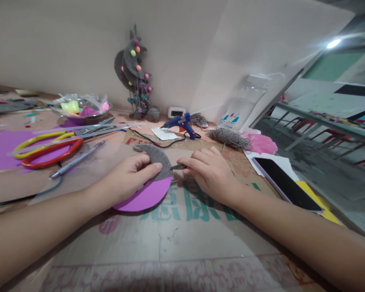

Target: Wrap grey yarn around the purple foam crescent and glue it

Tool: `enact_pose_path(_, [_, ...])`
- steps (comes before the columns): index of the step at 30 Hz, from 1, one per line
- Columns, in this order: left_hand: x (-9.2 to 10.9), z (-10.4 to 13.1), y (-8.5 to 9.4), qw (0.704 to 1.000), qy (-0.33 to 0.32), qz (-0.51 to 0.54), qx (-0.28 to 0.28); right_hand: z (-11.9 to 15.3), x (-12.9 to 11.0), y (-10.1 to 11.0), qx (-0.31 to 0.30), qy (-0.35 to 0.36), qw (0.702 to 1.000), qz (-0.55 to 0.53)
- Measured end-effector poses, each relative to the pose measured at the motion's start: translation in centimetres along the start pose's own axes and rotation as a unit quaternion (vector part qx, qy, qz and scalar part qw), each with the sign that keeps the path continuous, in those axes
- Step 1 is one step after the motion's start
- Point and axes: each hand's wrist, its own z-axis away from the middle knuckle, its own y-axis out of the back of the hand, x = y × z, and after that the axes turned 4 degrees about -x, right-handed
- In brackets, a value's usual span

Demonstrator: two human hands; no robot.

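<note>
My left hand is closed on a crescent-shaped purple foam or card cutout, with the thumb pressed on top. Grey yarn covers the upper, curved part of this crescent in close rows; the lower part is bare purple. In my right hand is a small dark pointed tool, pinched between thumb and fingers. Its tip is at the right edge of the yarn-covered part; whether it touches is hard to tell. Most of the tool is hidden in the hand.
Behind my hands lie a blue glue gun, a small digital clock, a grey yarn bundle and a bottle. Scissors and a bowl are left; a phone lies right. A decorated grey crescent leans at the wall.
</note>
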Motion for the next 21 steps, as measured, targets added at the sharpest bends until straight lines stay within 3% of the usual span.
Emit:
enact_pose_path(10, [0.0,0.02,0.03,1.0,0.002,-0.005,0.012,0.03,0.0,0.15,0.025,-0.015,0.998,-0.056])
enact_pose_path(21, [0.22,0.07,0.07,0.999,0.034,0.022,0.018,-0.02,-0.26,0.44,0.018,0.003,1.0,-0.022])
